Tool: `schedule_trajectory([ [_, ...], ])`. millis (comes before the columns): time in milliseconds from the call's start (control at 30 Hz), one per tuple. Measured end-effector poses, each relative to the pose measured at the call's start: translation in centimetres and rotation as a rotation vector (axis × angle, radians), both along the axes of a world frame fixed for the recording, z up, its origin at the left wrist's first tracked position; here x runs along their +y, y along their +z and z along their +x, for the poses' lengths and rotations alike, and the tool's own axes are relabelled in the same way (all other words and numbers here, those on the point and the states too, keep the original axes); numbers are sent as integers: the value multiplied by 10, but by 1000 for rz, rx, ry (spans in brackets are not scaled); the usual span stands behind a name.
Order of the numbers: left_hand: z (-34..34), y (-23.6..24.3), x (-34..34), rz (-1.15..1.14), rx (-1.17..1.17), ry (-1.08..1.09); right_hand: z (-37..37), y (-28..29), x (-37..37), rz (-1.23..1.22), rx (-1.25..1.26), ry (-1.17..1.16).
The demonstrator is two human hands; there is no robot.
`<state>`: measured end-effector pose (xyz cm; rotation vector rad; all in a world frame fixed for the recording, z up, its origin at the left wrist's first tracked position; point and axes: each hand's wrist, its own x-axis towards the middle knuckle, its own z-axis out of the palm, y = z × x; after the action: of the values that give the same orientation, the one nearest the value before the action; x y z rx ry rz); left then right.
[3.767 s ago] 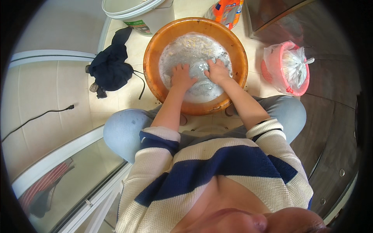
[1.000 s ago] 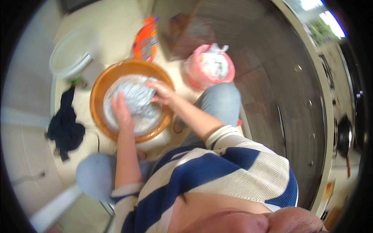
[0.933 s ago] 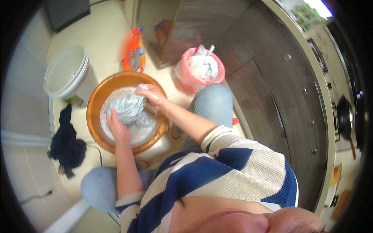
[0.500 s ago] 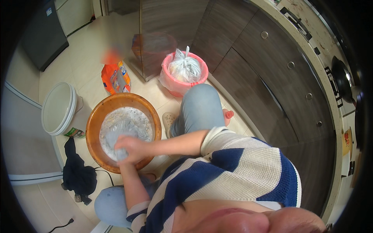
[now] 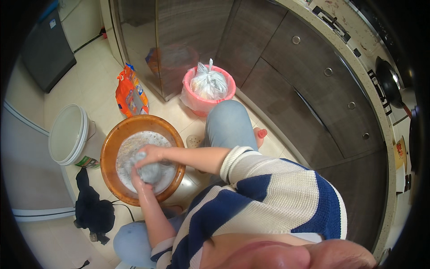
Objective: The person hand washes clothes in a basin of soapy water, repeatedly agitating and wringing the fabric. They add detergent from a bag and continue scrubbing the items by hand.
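A wet light-grey cloth (image 5: 151, 173) is bunched up between my two hands over a brown round basin (image 5: 108, 162). Foamy, whitish water (image 5: 131, 144) covers the basin's bottom. My right hand (image 5: 152, 154) grips the cloth from its far side, fingers curled over it. On the near left side my left hand (image 5: 139, 180) is closed round the same cloth, with suds on the wrist. Parts of the fingers are hidden by the cloth.
An orange detergent bag (image 5: 131, 95) stands beyond the basin, near a pink bin (image 5: 231, 88) with a tied white bag (image 5: 208, 84). A white bucket (image 5: 83, 134) is at left. Dark clothing (image 5: 93, 204) lies on the floor. Grey drawers (image 5: 309, 85) line the right.
My hands, close together before, have drawn apart, and the cloth shows bunched between them. My right hand has moved slightly farther away. The whole view has shifted a little.
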<state>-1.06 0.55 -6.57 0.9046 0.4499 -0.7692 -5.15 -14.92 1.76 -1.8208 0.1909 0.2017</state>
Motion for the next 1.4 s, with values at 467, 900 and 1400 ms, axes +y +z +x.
schedule_trajectory([
  [467, -17, 32, -18, -56, -123, 98, 24, -44, -3, -476, -289, -636],
  [900, -20, 38, -12, 83, 229, -1, -10, -18, 8, -15, -276, -462],
  [1400, -24, 40, -27, -77, -2, 183, 36, -23, -5, -526, -220, -285],
])
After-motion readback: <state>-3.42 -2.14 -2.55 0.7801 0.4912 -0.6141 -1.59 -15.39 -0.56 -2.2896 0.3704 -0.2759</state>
